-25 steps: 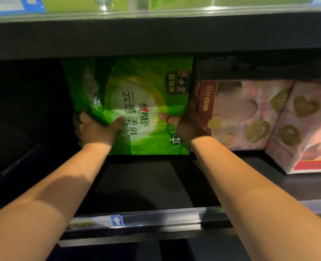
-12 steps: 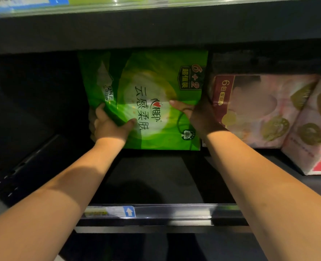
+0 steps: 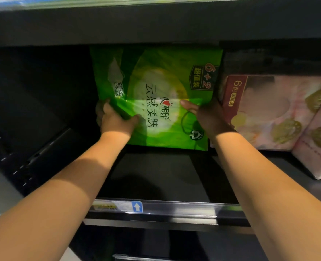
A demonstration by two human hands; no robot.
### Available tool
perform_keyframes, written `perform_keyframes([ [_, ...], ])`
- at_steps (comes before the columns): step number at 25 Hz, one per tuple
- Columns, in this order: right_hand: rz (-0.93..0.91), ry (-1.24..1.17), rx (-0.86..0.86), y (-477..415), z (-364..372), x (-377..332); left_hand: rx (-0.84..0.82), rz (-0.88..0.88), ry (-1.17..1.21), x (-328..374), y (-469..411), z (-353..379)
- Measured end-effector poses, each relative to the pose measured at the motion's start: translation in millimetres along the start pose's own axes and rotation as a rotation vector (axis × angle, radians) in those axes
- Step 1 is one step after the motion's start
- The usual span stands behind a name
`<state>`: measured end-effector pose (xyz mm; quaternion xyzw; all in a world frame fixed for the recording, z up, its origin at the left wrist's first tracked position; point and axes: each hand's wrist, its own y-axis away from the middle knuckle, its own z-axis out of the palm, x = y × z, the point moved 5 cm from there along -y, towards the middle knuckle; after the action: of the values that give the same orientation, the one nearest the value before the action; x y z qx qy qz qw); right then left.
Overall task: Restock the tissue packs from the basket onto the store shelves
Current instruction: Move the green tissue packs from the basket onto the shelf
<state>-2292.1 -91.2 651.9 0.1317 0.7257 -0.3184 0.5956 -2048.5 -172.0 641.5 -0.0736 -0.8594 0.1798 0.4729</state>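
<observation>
A large green tissue pack (image 3: 161, 81) stands upright at the back of a dark shelf (image 3: 155, 176), its label turned sideways. My left hand (image 3: 116, 121) grips its lower left edge, thumb on the front. My right hand (image 3: 206, 117) holds its lower right edge, next to the pink packs. The pack's bottom rests at the shelf's back. The basket is out of sight.
Pink tissue packs (image 3: 265, 112) fill the shelf right of the green pack; one (image 3: 317, 147) leans nearer the front. The shelf above (image 3: 155, 23) hangs low over the pack. A price rail with a blue arrow tag (image 3: 137, 207) runs along the front edge. Left of the pack is dark space.
The view has shifted a little, so the green pack sits slightly right and lower in frame. Both hands keep the same hold on the pack.
</observation>
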Motion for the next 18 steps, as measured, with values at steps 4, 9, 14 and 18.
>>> perform_keyframes([
  [4, 0.01, -0.011, 0.015, 0, 1, 4, 0.063, -0.117, 0.11, 4, 1, -4],
  [9, -0.041, 0.046, 0.08, 0, -7, 7, 0.093, -0.249, 0.362, 13, -22, -4],
  [14, -0.136, 0.158, 0.156, -3, -3, 6, 0.023, 0.055, -0.173, 16, 5, 5],
  [18, -0.113, 0.197, 0.146, -8, 1, 9, -0.313, 0.502, -0.722, 24, 28, 41],
])
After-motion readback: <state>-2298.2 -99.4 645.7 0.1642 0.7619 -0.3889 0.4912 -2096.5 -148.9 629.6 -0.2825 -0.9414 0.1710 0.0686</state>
